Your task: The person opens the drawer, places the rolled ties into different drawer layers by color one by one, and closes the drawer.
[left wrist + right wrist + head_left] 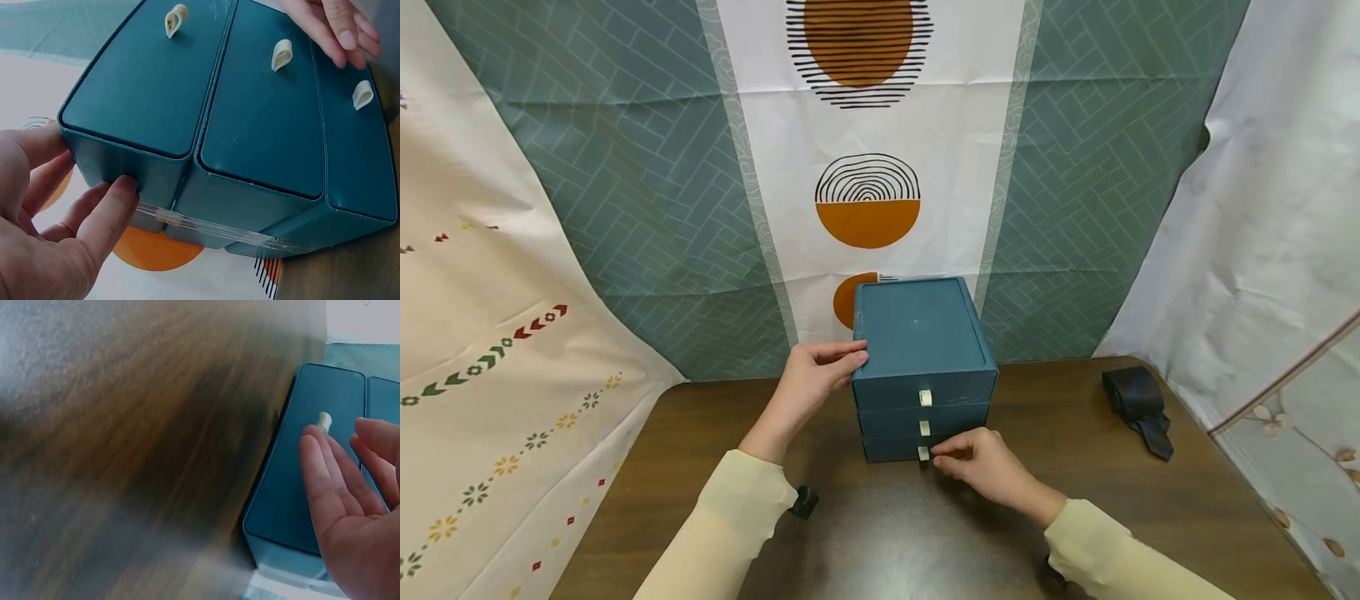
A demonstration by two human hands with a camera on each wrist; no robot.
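A dark teal chest of three stacked drawers stands on the table, its drawers pushed in. Each drawer front carries a cream loop pull tab, and the lowest pull tab is nearest my right hand. In the right wrist view, the right hand's fingers reach up beside that tab without curling round it; whether they touch it I cannot tell. My left hand rests against the chest's upper left side. The left wrist view shows its fingertips touching the side wall, not curled round anything.
A rolled dark necktie lies on the brown wooden table at the right. Behind the chest hangs a patterned cloth, with more cloths along both sides. Clear tape runs along the chest's side.
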